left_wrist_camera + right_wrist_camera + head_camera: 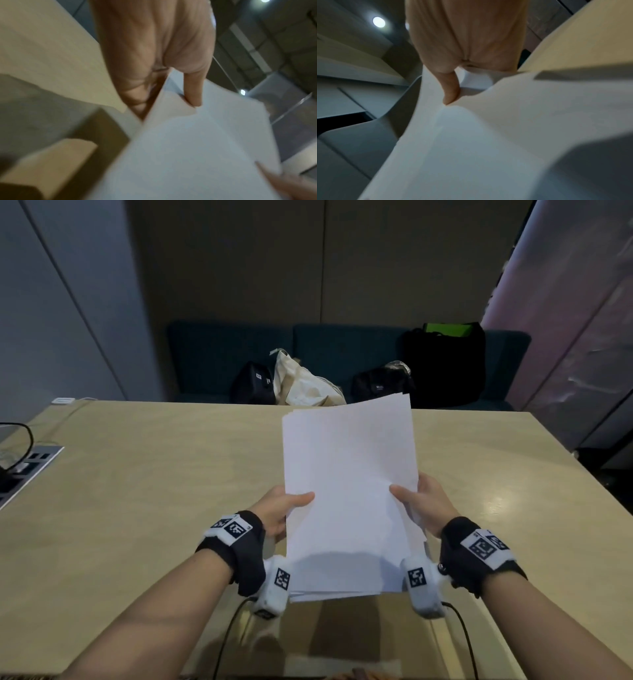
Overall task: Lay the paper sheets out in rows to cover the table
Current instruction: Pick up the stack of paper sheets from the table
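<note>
A stack of white paper sheets is held in the air above the light wooden table, slightly fanned at its far edge. My left hand grips the stack's left edge, thumb on top and fingers underneath. My right hand grips the right edge the same way. In the left wrist view the left hand pinches the paper sheets with its thumb on top. The right wrist view shows the right hand with its thumb pressing down on the bent paper sheets. No sheet lies on the table.
A power socket panel with a black cable sits in the table's left edge. Beyond the far edge stands a dark teal sofa carrying black bags and a cream cloth bag. Walls close in left and right.
</note>
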Demonstrator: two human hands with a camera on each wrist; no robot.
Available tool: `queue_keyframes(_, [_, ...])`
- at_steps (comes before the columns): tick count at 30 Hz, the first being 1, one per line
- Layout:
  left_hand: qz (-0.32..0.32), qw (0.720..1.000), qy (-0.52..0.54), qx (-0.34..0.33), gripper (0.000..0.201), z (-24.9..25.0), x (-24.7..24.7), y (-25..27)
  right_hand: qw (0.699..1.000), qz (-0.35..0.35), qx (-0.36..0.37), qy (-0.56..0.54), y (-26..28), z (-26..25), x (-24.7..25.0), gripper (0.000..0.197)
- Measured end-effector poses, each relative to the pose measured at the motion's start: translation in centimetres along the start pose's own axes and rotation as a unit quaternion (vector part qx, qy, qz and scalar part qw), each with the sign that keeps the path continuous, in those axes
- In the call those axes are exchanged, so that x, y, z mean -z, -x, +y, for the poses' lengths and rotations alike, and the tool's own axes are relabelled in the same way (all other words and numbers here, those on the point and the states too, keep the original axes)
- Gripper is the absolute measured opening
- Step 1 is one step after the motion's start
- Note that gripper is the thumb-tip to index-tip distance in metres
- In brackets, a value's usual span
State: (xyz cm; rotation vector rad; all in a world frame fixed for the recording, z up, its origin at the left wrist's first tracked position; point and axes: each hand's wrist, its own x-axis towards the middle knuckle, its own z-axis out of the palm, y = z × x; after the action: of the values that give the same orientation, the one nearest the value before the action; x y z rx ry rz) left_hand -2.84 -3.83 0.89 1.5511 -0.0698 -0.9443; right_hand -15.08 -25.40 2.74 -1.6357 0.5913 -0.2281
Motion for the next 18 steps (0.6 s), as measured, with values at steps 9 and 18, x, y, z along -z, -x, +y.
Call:
queue_keyframes(9, [0.062, 0.993, 0.014, -0.098, 0.027, 1.2, -6.1, -1.1, 0.963, 0.268, 0.033, 0.009, 0.1, 0.3, 4.5, 0.018])
queue_keyframes(18, [0.115, 0.987, 0.006, -0.112, 0.038, 1.3, -10.9, -2.0, 0.974, 0.219, 0.039, 0.038, -1.9, 2.0, 10.8, 0.023])
